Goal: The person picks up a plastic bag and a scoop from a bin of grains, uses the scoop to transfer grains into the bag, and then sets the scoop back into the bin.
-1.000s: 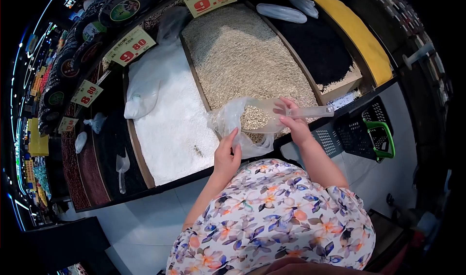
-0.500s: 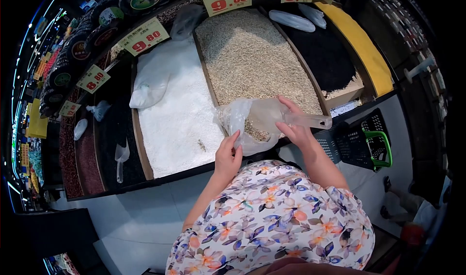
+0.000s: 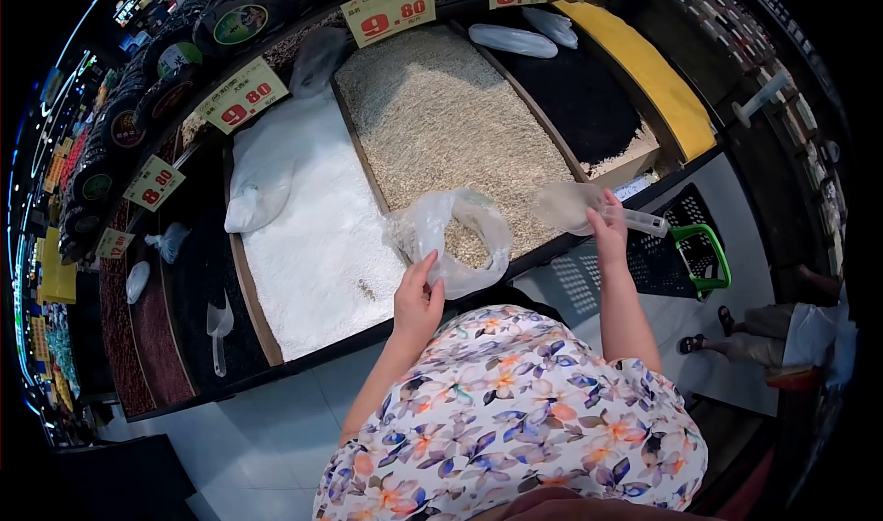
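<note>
My left hand (image 3: 420,293) grips the near rim of a clear plastic bag (image 3: 430,233), whose mouth faces up over the front of the bin of beige grain (image 3: 451,107). Pale grain shows through the bag's opening. Off to the right, my right hand (image 3: 607,227) is closed around a translucent plastic scoop (image 3: 563,208) near where the handle begins. The scoop's bowl points left, over the front right corner of the grain bin, apart from the bag.
Left of the grain lies a bin of white granules (image 3: 313,236) with a bunched plastic bag (image 3: 260,194) on it. Another scoop (image 3: 219,332) rests in a dark bin. A black basket with a green handle (image 3: 706,259) stands right. A person's legs (image 3: 736,328) show beyond.
My right hand has drawn the scoop out of the bag's mouth and moved it right. The left hand still holds the bag. The camera view has shifted, and a person's legs show more fully at right.
</note>
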The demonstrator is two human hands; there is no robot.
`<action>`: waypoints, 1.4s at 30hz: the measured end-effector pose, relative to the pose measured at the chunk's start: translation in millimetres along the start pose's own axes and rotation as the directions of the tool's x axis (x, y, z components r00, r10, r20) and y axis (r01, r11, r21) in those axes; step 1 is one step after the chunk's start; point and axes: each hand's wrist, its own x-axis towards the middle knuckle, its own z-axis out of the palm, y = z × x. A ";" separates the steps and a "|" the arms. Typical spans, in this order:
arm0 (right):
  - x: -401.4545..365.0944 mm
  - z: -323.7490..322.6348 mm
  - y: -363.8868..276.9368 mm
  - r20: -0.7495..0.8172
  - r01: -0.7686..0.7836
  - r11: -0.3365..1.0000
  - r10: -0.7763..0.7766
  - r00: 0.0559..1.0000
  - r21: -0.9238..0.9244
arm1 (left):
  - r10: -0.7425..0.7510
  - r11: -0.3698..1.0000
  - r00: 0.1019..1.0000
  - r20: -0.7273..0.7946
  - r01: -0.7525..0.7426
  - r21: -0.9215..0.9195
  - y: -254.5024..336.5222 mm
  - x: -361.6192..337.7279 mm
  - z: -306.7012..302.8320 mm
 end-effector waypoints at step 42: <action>135.9 20.8 43.6 0.492 -0.035 0.747 0.471 0.732 -0.663 | -0.553 0.638 0.766 -0.328 0.642 0.425 28.7 76.0 28.1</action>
